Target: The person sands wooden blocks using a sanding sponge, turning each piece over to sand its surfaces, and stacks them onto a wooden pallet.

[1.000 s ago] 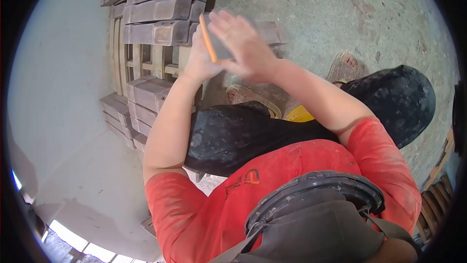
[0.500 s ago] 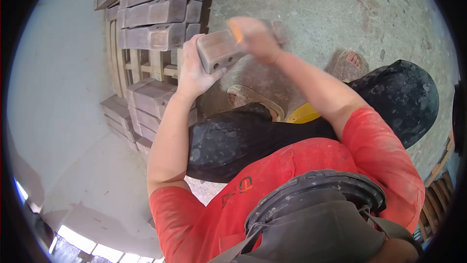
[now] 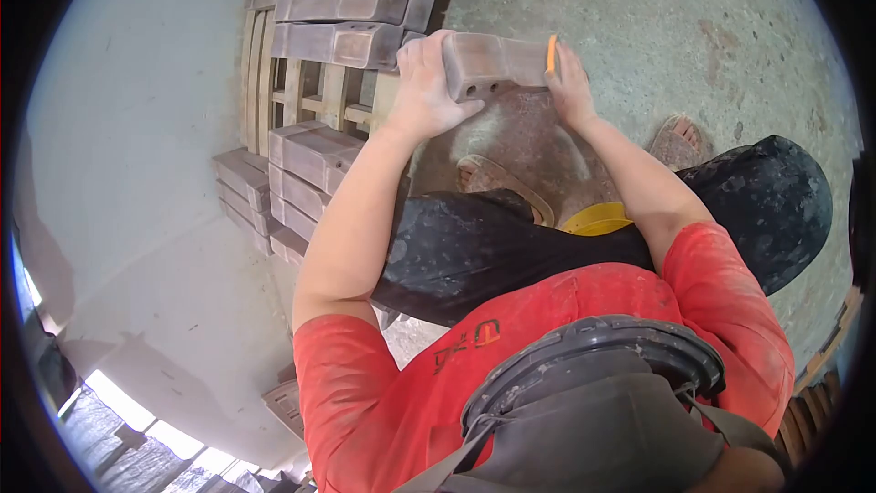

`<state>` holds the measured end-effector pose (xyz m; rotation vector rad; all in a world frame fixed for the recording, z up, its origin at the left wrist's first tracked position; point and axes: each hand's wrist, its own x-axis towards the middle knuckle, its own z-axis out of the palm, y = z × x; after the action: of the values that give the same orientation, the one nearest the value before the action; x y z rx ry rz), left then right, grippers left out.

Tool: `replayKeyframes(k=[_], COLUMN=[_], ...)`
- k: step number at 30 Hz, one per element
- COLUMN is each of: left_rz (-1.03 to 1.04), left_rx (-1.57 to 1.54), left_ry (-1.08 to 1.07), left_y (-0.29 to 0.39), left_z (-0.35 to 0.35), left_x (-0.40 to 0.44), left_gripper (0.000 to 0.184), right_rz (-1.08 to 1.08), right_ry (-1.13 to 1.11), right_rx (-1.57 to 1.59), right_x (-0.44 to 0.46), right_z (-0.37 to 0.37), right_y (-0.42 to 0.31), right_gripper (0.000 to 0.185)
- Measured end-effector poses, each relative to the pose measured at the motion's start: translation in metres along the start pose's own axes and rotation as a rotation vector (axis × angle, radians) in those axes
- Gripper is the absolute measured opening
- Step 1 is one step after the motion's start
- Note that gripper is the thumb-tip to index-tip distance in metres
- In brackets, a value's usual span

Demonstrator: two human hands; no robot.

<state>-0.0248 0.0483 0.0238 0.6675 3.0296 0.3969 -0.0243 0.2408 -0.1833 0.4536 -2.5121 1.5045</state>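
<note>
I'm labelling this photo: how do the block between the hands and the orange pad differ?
The block is brown; the pad shows an orange edge. The block is long and thick, the pad smaller and thin. The left hand is on the block, the right hand on the pad. Both are held.

Two hands (image 3: 424, 92) (image 3: 570, 89), one held block (image 3: 500, 60)

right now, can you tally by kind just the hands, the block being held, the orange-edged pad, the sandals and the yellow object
Left hand and right hand: 2
Held block: 1
Orange-edged pad: 1
Sandals: 2
Yellow object, partly hidden: 1
Total: 7
</note>
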Motion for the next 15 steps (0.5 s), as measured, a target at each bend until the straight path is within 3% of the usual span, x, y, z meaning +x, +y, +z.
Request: replayKeyframes(k=[1, 3, 5, 7, 8, 9, 11, 12, 15], left_rz=[0.011, -0.083, -0.137, -0.425, -0.233, -0.23, -0.532, -0.721, -0.869], left_rx=[-0.001, -0.131, -0.176, -0.978, -0.507, -0.504, -0.587, -0.795, -0.842], left_ry=[0.007, -0.015, -0.029, 0.018, 0.048, 0.036, -0.049, -0.152, -0.126], left_y=[0.004, 0.015, 0.017, -0.001, -0.01, -0.005, 0.007, 0.007, 0.014], left_z=[-0.002, 0.0, 0.004, 0.024, 0.026, 0.021, 0.006, 0.001, -0.006], left_x=[0.003, 0.005, 0.003, -0.006, -0.012, -0.013, -0.014, -0.014, -0.011], left_gripper=[0.095, 0.084, 0.076, 0.073, 0.075, 0.075, 0.078, 0.094, 0.108], right_rz=[0.264, -0.066, -0.221, -0.291, -0.369, -0.358, -0.211, -0.141, 0.004], right_ry=[0.031, 0.161, 0.065, 0.057, 0.044, 0.051, 0.008, -0.019, -0.136], right_rx=[-0.002, 0.026, 0.109, 0.134, 0.173, 0.175, 0.058, -0.079, -0.345], right_x=[0.001, 0.018, 0.042, 0.041, 0.04, 0.036, 0.019, 0.004, 0.008], right_z=[-0.004, 0.007, -0.034, -0.058, -0.062, -0.057, -0.032, -0.026, -0.005], right_y=[-0.002, -0.044, -0.124, -0.151, -0.155, -0.142, -0.083, -0.037, 0.016], right_gripper=[0.057, 0.061, 0.064, 0.064, 0.064, 0.064, 0.064, 0.064, 0.061])
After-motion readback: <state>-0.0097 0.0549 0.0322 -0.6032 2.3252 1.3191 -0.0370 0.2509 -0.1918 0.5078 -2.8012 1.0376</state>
